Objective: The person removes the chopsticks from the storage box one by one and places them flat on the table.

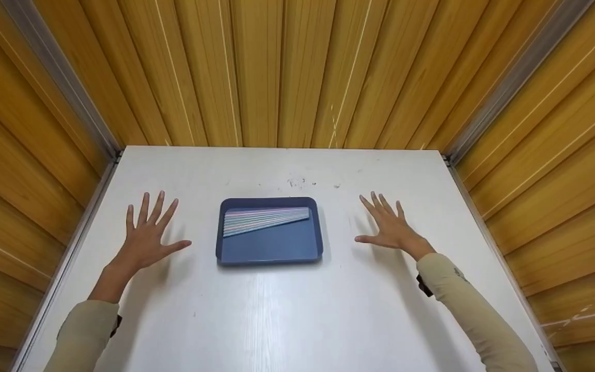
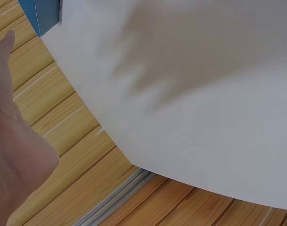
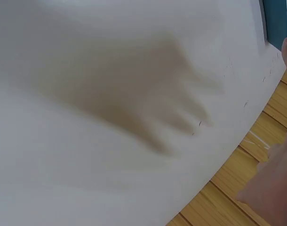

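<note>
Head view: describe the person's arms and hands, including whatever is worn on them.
Both arms wear beige sleeves: the left sleeve and the right sleeve. A small black piece shows at each cuff, left and right. The right sleeve also bears a dark greenish mark. The left hand and right hand are bare, without gloves.

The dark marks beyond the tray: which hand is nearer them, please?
Right. The right hand is to the right of the dark marks; the left hand is farther away, to their left.
</note>
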`<action>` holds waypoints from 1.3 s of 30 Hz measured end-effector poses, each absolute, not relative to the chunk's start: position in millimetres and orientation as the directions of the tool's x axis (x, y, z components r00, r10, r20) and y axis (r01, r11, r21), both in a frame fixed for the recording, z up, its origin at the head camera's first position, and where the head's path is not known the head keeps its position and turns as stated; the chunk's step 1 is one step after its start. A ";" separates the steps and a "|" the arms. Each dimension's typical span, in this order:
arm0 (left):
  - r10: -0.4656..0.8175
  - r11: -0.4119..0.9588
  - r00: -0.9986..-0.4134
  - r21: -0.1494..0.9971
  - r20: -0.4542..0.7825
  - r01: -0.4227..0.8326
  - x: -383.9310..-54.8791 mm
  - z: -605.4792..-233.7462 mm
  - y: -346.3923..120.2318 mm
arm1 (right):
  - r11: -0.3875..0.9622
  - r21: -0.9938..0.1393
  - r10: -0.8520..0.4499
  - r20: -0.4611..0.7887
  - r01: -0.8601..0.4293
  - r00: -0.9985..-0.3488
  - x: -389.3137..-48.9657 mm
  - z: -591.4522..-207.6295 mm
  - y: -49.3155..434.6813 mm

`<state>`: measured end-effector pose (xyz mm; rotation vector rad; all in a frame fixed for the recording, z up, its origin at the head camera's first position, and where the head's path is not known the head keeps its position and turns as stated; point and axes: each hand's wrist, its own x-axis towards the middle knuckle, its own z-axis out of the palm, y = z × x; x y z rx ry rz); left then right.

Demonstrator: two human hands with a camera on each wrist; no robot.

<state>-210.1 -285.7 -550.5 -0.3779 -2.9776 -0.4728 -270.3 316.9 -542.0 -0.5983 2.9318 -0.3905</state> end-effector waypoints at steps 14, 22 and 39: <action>0.218 0.797 -0.975 0.568 0.047 0.206 -230.3 -572.5 -258.7 | 0.835 -0.298 -0.495 -0.043 -0.462 -0.868 -290.1 -532.0 275.1; 0.239 0.630 -0.971 0.761 -0.005 0.151 -240.8 -588.7 -237.8 | 0.805 -0.312 -0.535 -0.017 -0.504 -0.845 -292.1 -524.9 255.2; 0.220 0.247 -0.968 0.967 -0.124 -0.067 -251.7 -611.3 -218.2 | 0.691 -0.504 -0.599 0.001 -0.518 -0.800 -304.9 -521.2 212.8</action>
